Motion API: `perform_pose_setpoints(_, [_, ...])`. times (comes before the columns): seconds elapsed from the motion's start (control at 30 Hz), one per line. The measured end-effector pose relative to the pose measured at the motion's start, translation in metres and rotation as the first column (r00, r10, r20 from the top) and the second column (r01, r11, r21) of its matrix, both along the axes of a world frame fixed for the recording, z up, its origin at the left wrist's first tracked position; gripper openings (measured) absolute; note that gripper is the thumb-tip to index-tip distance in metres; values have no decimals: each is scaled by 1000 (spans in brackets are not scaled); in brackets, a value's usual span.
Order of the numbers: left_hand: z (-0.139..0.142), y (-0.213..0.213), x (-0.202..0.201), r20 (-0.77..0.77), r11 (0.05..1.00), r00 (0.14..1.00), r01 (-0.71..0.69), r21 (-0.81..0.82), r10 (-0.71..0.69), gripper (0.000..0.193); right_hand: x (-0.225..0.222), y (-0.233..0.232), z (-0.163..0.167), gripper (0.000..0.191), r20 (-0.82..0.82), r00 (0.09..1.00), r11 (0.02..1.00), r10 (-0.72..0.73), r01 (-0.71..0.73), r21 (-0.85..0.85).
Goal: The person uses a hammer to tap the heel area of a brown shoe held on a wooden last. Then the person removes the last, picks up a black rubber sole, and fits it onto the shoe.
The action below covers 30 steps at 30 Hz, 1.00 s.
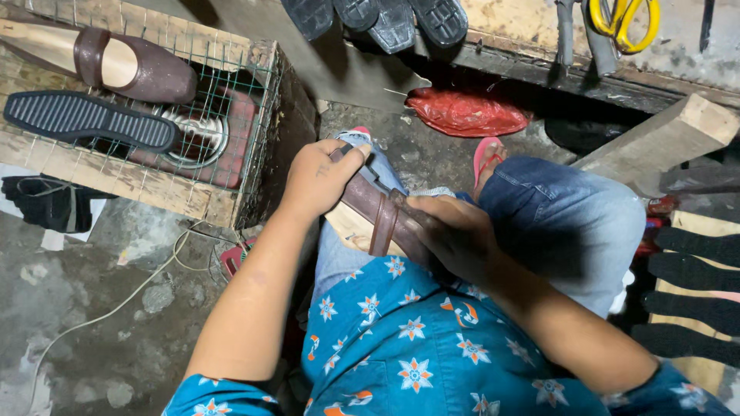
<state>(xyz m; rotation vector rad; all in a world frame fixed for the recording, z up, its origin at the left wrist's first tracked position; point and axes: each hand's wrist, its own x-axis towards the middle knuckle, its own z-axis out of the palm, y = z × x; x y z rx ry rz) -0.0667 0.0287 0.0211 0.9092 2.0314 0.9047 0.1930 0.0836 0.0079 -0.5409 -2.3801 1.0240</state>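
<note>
A brown leather shoe upper [375,209] on a wooden last lies across my lap, toe pointing up-left. My left hand [320,177] grips its toe end, fingers curled over the tip. My right hand [455,233] clamps around the heel end, covering the back of the shoe. A brown strap crosses the shoe between my two hands. My knees are in blue jeans [566,219], and a pink sandal [487,156] shows on my foot below.
A wooden crate with wire mesh [196,196] at left carries a finished brown shoe [135,69] and a black sole [89,121]. Black soles [385,19] hang at top, more black soles [694,281] at right. Yellow scissors [626,23], a red bag [466,112], a wooden block [663,139].
</note>
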Motion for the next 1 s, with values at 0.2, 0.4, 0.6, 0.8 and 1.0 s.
perform_pose_setpoints(0.2, [-9,3,1,-96,994,995,47,97,-37,54,4,-4,3,25,102,994,989,-40,53,-135])
perform_pose_setpoints(0.4, [-4,0,1,-2,999,1000,9,34,-9,52,17,-5,-1,32,-15,997,996,75,-76,-40])
perform_pose_setpoints(0.6, [3,4,6,-5,999,999,32,16,-32,50,38,-8,-5,38,24,997,985,-76,79,-154])
perform_pose_setpoints(0.8, [7,8,13,-23,998,999,48,31,-47,49,-21,6,-20,63,234,947,707,-223,322,-629])
perform_pose_setpoints(1.0, [2,2,10,-53,999,998,32,44,-30,49,20,16,7,64,180,976,772,124,19,-635])
